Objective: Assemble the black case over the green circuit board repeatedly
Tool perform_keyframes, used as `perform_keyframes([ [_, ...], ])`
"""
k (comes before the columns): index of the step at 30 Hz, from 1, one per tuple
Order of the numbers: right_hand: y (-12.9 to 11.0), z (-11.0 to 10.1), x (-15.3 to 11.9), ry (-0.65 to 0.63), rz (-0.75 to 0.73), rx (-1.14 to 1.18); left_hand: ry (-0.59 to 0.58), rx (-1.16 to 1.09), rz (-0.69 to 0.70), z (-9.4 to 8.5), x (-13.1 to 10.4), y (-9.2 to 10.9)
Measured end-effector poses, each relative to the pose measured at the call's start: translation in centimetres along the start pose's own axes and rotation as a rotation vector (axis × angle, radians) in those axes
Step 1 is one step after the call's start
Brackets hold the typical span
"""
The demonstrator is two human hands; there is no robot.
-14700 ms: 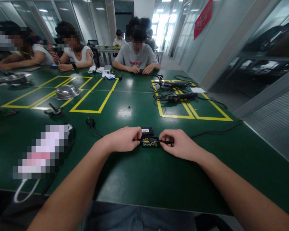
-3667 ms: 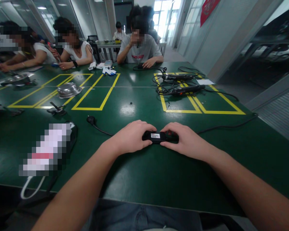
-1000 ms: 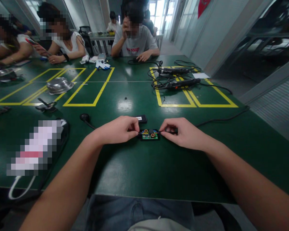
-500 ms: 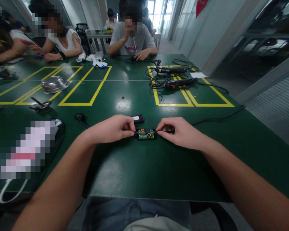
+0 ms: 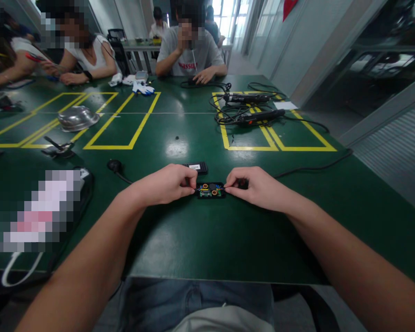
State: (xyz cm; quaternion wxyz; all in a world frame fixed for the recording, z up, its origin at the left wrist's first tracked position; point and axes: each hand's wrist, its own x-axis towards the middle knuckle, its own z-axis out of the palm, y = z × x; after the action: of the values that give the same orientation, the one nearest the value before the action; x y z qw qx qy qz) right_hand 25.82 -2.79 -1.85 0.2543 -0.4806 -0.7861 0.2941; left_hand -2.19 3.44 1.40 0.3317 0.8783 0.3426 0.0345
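Green table (image 5: 221, 249) carries it all; the open black case (image 5: 210, 197) is the reference and looks flat on it. Keep it flat: lifting would likely load the joints.

Right cord (image 5: 311, 169) trails off to the right of the case, left cord (image 5: 126, 179) to the left. I'd leave slack in both so neither drags the case round.

Left hand (image 5: 169, 184): at the case's left end, thumb and finger pinched together, looks clamped on left cord where it enters. Right hand (image 5: 251, 186): same at the right end, looks clamped on right cord. Fingertips hide the exact contact. Light, even grip both sides, pressing down rather than pulling outward; one side pulling harder would probably skew the case.

Lid (image 5: 202, 168): just behind the case, label up, partly hidden by left hand. Fine there; keep knuckles from knocking it.

Circuit board (image 5: 205, 194): inside the case, face up. Should sit level; can't tell if it's fully seated.

Plug (image 5: 114, 166): left of the case, well apart. No need to touch it.

Copper rings (image 5: 214, 192): two, inside the case. Keep fingertips off.

Thin wires (image 5: 203, 189): at the case's ends. Smallest, likely weakest; keep them inside the rim, unpinched, no tugging.
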Motion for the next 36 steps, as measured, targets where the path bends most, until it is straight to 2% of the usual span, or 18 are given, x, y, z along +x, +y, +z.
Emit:
perform_keyframes([
  [2,0.0,0.1,0.0,0.008,-0.009,-0.018,0.014,0.044,0.058,0.0,0.1,0.0],
  [4,0.0,0.2,-0.1,0.012,-0.018,-0.031,0.099,0.086,0.118,0.2,0.3,-0.2],
  [6,0.0,0.3,0.0,0.020,-0.027,-0.044,0.283,0.129,0.135,0.4,0.7,-0.5],
  [8,-0.1,0.5,0.0,0.037,-0.038,-0.065,0.472,0.181,0.087,0.9,1.2,-1.1],
  [9,-0.1,0.7,0.0,0.044,-0.041,-0.075,0.513,0.223,0.053,1.1,1.4,-1.4],
  [12,-0.2,1.0,0.0,0.050,-0.026,-0.064,0.450,0.284,-0.017,1.8,1.9,-2.0],
  [14,-0.1,1.1,-0.1,0.061,-0.011,-0.015,0.427,0.267,-0.003,1.9,1.9,-1.9],
  [17,0.1,1.0,-0.3,0.090,-0.006,0.041,0.439,0.161,0.126,1.8,1.5,-0.8],
  [19,0.2,0.8,-0.4,0.100,-0.023,0.043,0.362,0.079,0.238,1.8,1.1,0.0],
  [21,0.2,0.7,-0.5,0.106,-0.046,0.033,0.281,0.078,0.280,1.8,0.8,0.6],
  [25,-0.1,0.9,-0.4,0.077,-0.076,-0.028,0.195,0.164,0.245,2.1,0.7,0.9],
  [31,-0.3,1.2,-0.3,0.066,-0.102,-0.189,0.208,0.244,0.232,2.6,0.8,1.1],
  [36,0.0,1.2,-0.2,0.060,-0.093,-0.203,0.196,0.247,0.194,2.6,0.9,1.3],
])
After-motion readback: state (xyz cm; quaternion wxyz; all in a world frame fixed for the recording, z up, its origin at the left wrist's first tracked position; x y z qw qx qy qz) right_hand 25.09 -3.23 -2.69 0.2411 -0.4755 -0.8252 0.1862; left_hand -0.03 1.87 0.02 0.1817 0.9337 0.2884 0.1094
